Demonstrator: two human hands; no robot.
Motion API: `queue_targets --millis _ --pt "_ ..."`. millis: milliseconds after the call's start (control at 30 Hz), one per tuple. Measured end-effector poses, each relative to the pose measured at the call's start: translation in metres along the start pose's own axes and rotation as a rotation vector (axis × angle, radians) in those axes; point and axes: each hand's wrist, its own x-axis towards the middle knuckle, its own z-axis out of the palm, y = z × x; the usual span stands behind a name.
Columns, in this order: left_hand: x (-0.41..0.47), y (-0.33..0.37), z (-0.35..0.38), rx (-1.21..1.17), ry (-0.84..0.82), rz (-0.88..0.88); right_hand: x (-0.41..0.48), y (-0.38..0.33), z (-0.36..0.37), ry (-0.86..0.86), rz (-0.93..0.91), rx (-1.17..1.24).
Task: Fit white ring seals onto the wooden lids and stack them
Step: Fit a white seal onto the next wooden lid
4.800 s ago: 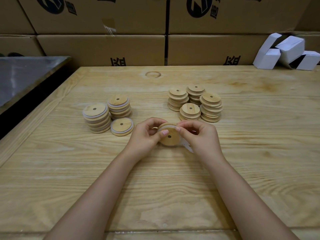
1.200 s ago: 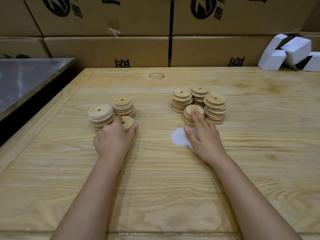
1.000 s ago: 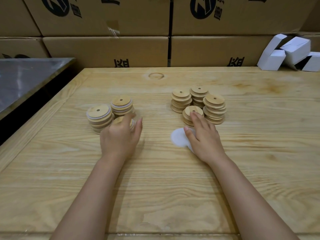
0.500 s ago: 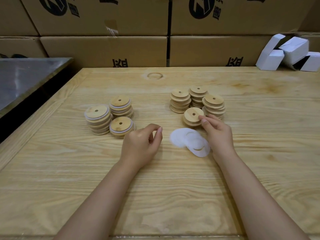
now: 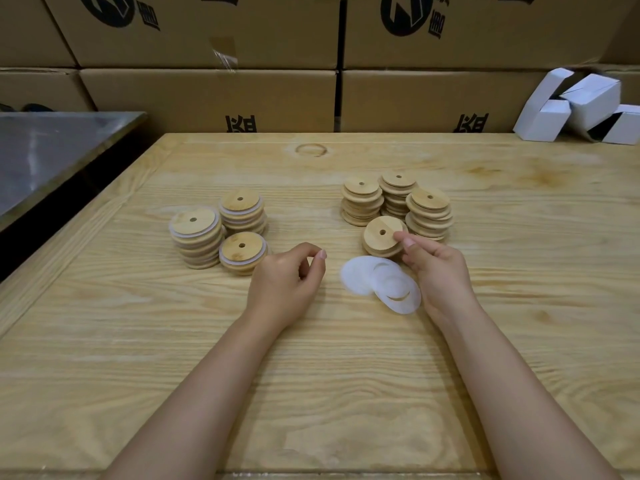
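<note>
Right grip: my right hand [image 5: 437, 273] is curled, with the thumb tip on the rim of the top lid [image 5: 381, 232]. I cannot tell whether I have it pinched or only touch it.
Left grip: my left hand [image 5: 285, 284] sits low over the table [image 5: 311, 393] with its fingers loosely curled. It holds nothing.
Lid at my fingertips: it lies flat on the short bare stack [image 5: 379, 249], directly ahead of my right fingers, and is not lifted.
Seals: the white ring seals [image 5: 379, 284] lie in a loose, overlapping pile flat on the table. They are just inside my right palm, between my two hands and nearer the right one.
Bare lids: three taller bare stacks [image 5: 429, 214] stand just beyond the short one, past my right fingertips. No white shows at their edges.
Done: three sealed stacks [image 5: 195, 237] stand beyond and to the outside of my left hand, with white rims showing between the lids. The lowest sealed stack [image 5: 242, 252] is just beside my left knuckles.
Progress: I judge somewhat under half is finished, since four bare stacks wait against three sealed ones.
Left to do: take this lid, draw one ring off the pile, seat it round the lid, and add it to the low stack by my left hand. Then I repeat that for the rest.
Watch for: the rings overlap and look thin, so I could lift two at once.
</note>
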Motion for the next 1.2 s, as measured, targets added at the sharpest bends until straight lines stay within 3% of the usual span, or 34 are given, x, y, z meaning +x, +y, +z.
queue_targets --millis 400,600,667,800,967,1200 --pt "0.004 -0.009 0.005 -0.066 -0.120 -0.176 -0.014 -0.007 0.006 -0.079 -0.074 0.029" --pt "0.008 -0.007 0.007 -0.281 -0.297 -0.274 -0.018 -0.008 0.012 -0.261 -0.111 0.178" --pt "0.008 -0.004 0.008 -0.404 -0.291 -0.282 -0.021 -0.006 0.017 -0.320 -0.121 0.158" --pt "0.009 -0.005 0.009 -0.360 -0.309 -0.290 -0.025 -0.003 0.024 -0.378 -0.101 0.111" --pt "0.011 0.000 0.005 -0.576 -0.248 -0.344 -0.029 -0.005 0.026 -0.339 -0.128 0.001" --pt "0.013 -0.001 0.005 -0.828 -0.076 -0.535 -0.034 -0.006 0.030 -0.259 -0.344 -0.260"
